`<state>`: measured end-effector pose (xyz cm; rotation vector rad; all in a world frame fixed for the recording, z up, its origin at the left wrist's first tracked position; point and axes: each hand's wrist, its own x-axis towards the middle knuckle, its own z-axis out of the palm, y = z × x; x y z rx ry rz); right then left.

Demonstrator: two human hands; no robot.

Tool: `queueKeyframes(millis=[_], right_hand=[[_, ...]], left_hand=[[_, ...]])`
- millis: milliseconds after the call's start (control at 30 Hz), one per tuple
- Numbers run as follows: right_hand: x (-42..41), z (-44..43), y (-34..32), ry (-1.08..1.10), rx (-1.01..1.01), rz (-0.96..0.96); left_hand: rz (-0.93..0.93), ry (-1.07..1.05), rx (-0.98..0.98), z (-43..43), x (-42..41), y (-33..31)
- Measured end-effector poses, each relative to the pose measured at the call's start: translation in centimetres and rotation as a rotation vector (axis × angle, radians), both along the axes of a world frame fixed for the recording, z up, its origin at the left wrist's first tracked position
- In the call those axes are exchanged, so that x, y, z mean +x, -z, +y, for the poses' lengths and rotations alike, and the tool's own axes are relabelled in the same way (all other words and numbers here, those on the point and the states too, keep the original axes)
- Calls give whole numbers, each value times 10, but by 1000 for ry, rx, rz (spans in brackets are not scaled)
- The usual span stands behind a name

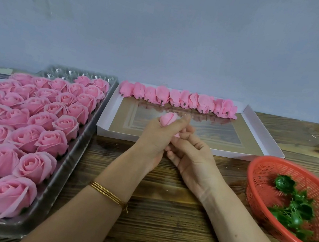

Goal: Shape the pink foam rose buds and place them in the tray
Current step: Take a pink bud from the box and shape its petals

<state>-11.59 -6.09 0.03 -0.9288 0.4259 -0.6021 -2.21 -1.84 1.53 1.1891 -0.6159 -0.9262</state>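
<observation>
Dozens of open roses (30, 122) fill the clear plastic tray (76, 150) at far left, packed in rows so we can lift the next one without stretching. Just right of it, our left hand (155, 136) is closed around one bud (167, 119), the thumb pressed along its side and the petal tip poking out above the fist. That wrap, we judge, keeps the outer petals folded inward. Our right hand (193, 155) meets it from below with its fingers curled; a sliver of pink shows at their tips, so it seems to pinch the bud's lower end and steady it while the shape sets.

We hold the bud in the air over the near part of the white tray (121, 135), not yet laid down. Along the tray's far wall lies a row of finished buds (178, 100), stems toward us, leaning side by side so they stay closed. At far right the red basket (285, 160) keeps the green calyxes (294, 209) within reach.
</observation>
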Motion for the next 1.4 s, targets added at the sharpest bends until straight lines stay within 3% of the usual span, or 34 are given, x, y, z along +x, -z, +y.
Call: queueKeyframes(millis=[467, 667, 767, 833, 1067, 1400], right_hand=[[-1, 1, -2, -27, -33, 33], [-1, -5, -4, 90, 29, 54], [0, -7, -6, 161, 11, 40], [1, -7, -5, 171, -44, 41], [1, -5, -4, 193, -128, 19], [0, -7, 1, 207, -167, 92]], left_hand=[[-33, 77, 7, 1, 3, 0], [-339, -225, -73, 1, 4, 5], [-630, -265, -51, 1, 6, 9], [-718, -259, -46, 0, 5, 12], [-870, -208, -10, 1, 3, 18], [-890, -203, 21, 3, 1, 16]])
